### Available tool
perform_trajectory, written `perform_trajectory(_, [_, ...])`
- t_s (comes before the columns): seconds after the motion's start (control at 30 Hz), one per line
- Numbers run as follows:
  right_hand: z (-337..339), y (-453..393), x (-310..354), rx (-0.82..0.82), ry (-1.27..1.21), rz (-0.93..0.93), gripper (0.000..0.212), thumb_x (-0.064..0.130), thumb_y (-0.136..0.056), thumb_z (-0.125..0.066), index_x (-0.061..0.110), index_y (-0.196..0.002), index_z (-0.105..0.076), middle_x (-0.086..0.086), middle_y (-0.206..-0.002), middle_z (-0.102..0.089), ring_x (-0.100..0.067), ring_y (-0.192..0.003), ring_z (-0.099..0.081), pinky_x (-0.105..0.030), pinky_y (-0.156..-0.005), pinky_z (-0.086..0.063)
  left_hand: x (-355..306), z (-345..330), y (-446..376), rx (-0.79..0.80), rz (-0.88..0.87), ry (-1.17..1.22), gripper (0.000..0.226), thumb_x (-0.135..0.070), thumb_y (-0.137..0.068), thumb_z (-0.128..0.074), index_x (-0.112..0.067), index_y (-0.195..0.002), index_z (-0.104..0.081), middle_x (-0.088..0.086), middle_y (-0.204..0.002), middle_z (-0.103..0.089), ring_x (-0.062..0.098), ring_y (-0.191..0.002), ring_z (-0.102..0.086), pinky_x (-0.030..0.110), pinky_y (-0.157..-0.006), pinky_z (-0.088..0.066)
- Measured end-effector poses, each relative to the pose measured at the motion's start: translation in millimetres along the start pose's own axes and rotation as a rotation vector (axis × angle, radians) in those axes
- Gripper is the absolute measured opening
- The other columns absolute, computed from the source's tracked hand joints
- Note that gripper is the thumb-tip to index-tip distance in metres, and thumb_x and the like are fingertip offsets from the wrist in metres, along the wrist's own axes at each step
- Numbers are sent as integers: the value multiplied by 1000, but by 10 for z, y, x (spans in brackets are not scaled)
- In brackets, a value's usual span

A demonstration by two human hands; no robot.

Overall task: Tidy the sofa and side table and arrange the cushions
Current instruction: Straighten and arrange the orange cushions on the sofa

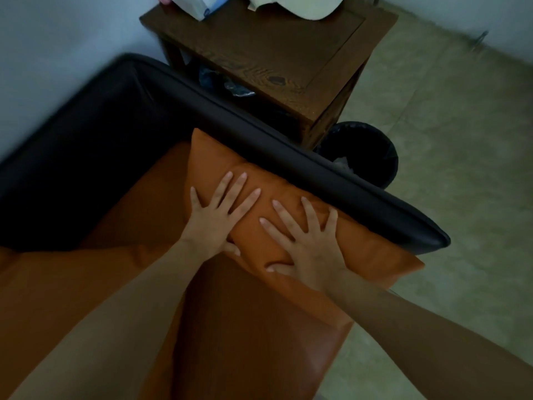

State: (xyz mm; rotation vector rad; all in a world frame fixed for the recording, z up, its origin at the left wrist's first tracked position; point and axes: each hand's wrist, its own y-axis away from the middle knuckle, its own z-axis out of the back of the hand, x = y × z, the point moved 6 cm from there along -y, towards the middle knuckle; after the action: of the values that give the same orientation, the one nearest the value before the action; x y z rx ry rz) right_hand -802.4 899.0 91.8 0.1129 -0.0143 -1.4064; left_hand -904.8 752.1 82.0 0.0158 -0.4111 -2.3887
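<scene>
Both forearms are stretched forward from the bottom edge over the orange seat (253, 336) of the sofa. At their ends, the left hand (215, 217) and the right hand (305, 241) are laid flat on an orange cushion (372, 252), side by side, close but apart. All fingers are spread and straight; nothing is grasped by either hand, and the cushion is only pressed under the palms. A slight dent is seen in the cushion between the two hands.

The cushion is propped on the seat against the dark armrest (288, 140), its long edge running along that armrest and one corner reaching past the seat's front edge. A dark backrest (86, 140) is seen to the left, meeting the armrest at the corner by the wall.

Beyond the armrest, a dark wooden side table (282, 53) is placed just beside the sofa. At its far edge, a pale cap (291, 7) and a white packet (196, 4) are partly cut off by the frame. Some crumpled items are dimly visible under the tabletop, too dark to identify. A black bin (363, 151) with a liner is set on the tiled floor (450, 140), near the table's front corner and just behind the armrest.
</scene>
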Motion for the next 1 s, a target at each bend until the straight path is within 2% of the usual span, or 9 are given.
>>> perform_trajectory(0.13, [-14, -18, -5, -34, 2, 14, 95, 81, -72, -50, 39, -150, -17, -2, -160, -9, -48, -137, -22, -76, -94, -23, 37, -16, 21, -45, -37, -28, 143, -72, -50, -75, -31, -150, 18, 8, -160, 15, 31, -147, 10, 78, -95, -26])
perform_trajectory(0.27, [17, 8, 6, -35, -14, 20, 96, 80, -72, -52, 37, -151, -17, -2, -161, -11, -48, -139, -21, -76, -97, -19, -5, 36, 63, -21, -8, -26, 142, -72, -52, -75, -32, -148, 23, 6, -159, 21, 29, -146, 15, 76, -99, -25])
perform_trajectory(0.4, [106, 117, 59, -24, 3, 104, 98, 75, -73, -55, 34, -152, -15, -3, -162, -4, -49, -143, -8, -78, -99, -11, -47, 60, 118, -4, 37, -36, 142, -70, -55, -75, -32, -147, 27, 5, -157, 27, 28, -145, 21, 72, -102, -24])
perform_trajectory(0.53, [99, 187, 65, 67, 18, 167, 115, 83, -59, -58, 35, -153, -10, -4, -162, 2, -50, -142, 7, -79, -98, -6, -75, 87, 164, 3, 62, -10, 145, -64, -53, -80, -33, -147, 26, 4, -158, 25, 28, -145, 20, 72, -101, -27])
perform_trajectory(0.67, [5, 114, 59, 135, 63, 177, 119, 81, -59, -62, 36, -152, -3, -4, -161, 8, -51, -141, 9, -80, -98, -4, -84, 57, 152, 8, 99, 12, 147, -59, -52, -83, -34, -146, 27, 4, -158, 23, 28, -145, 19, 70, -103, -28])
perform_trajectory(0.83, [-23, 114, 76, 168, 92, 180, 114, 82, -65, -55, 36, -152, 1, -4, -160, 14, -52, -140, 11, -79, -99, -2, -168, 88, 216, 21, 176, 8, 140, -53, -62, -81, -32, -144, 31, 4, -156, 31, 29, -145, 20, 59, -110, -26])
perform_trajectory(1.0, [73, 124, 100, 235, 123, 184, 108, 83, -73, -42, 36, -148, 19, -4, -151, 38, -51, -137, 23, -79, -98, 2, -188, 153, 433, -14, 226, 55, 119, -47, -80, -70, -35, -144, 30, -2, -156, 29, 23, -147, 13, 50, -116, -20])
